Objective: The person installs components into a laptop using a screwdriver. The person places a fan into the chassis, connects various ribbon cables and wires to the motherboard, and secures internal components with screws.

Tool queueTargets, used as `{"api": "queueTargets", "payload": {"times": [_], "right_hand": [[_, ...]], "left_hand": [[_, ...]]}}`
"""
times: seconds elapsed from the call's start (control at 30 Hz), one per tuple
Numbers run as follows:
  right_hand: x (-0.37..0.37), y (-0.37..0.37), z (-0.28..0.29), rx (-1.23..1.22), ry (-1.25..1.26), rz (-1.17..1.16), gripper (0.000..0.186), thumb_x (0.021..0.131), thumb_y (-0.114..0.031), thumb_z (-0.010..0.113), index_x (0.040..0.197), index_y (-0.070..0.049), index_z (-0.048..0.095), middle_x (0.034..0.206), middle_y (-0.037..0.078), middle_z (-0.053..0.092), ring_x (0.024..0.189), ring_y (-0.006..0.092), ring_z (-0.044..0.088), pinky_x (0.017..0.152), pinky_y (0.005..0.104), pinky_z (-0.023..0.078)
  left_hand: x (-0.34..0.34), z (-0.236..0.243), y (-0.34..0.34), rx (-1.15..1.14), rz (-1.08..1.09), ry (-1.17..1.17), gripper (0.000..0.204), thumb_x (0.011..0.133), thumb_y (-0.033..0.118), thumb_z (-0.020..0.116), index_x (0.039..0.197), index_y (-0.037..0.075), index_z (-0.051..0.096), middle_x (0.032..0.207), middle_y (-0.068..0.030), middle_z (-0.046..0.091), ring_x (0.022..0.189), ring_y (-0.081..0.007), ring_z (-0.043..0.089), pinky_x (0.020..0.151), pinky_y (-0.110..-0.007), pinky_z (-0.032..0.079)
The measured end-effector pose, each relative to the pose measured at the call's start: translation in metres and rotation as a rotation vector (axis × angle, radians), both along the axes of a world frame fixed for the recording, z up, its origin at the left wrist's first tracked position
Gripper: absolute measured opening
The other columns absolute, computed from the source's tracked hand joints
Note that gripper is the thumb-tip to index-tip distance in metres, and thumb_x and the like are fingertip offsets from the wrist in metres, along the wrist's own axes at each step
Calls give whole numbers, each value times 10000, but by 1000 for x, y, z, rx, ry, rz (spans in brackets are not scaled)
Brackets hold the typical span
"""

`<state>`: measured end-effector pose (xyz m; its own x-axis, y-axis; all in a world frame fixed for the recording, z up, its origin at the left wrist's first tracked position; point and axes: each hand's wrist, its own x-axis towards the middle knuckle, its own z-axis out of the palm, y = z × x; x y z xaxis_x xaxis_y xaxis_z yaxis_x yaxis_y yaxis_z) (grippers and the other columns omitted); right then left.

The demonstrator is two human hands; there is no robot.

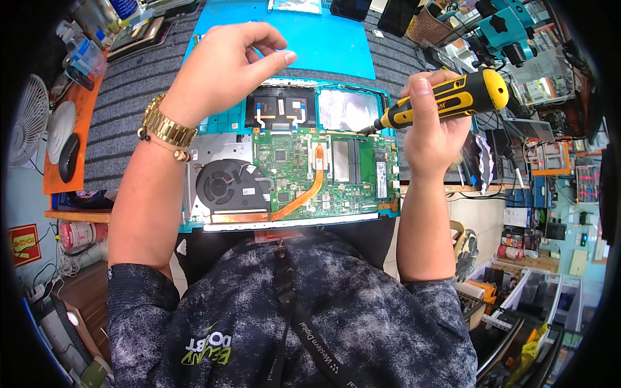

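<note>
An opened laptop base (304, 223) with a teal frame lies before me, its insides bare. It shows a green circuit board (297, 161), a black cooling fan (223, 182) and a copper heat pipe (310, 193). My right hand (435, 126) grips a yellow-and-black power screwdriver (446, 103), tilted so its tip meets the upper edge of the board, near the silver panel (351, 108). My left hand (233, 68) hovers over the laptop's far left part, with fingers loosely bent, thumb apart and nothing visible in it.
Beyond the laptop a blue work mat (323, 48) lies on a grey ribbed mat (136, 84). A black mouse (69, 157) and a white fan (29, 119) are at the left. A teal microscope-like device (504, 29) stands at the far right. Strips and cables lie along the right edge.
</note>
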<state>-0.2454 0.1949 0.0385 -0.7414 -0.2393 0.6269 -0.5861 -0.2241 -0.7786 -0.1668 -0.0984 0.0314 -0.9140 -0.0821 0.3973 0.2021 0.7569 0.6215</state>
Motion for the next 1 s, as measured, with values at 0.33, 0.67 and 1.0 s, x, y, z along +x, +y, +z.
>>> {"api": "queueTargets", "payload": {"times": [0.33,0.67,1.0], "right_hand": [[-1,-8,-1,46,-63,75,218,1005,-55,851,1092,-52,651,888,14,714,682,73,642,622,245,520],[-1,-10,-1,21,-45,71,196,1008,-46,832,1092,-50,654,869,10,706,694,70,641,630,243,522],[-5,-7,-5,7,-50,112,213,1006,-13,817,1128,-46,645,940,23,724,760,71,655,675,251,535]], "left_hand": [[0,-1,-2,31,-4,-9,337,1046,315,813,1155,-3,828,959,-73,826,800,-133,713,813,-323,600],[-1,-1,-5,11,-9,-7,351,1047,324,810,1170,-4,827,983,-78,828,837,-136,727,746,-320,578],[-1,-1,-7,-16,5,-19,371,1045,331,814,1187,-11,829,1004,-90,834,850,-147,734,785,-327,601]]}}
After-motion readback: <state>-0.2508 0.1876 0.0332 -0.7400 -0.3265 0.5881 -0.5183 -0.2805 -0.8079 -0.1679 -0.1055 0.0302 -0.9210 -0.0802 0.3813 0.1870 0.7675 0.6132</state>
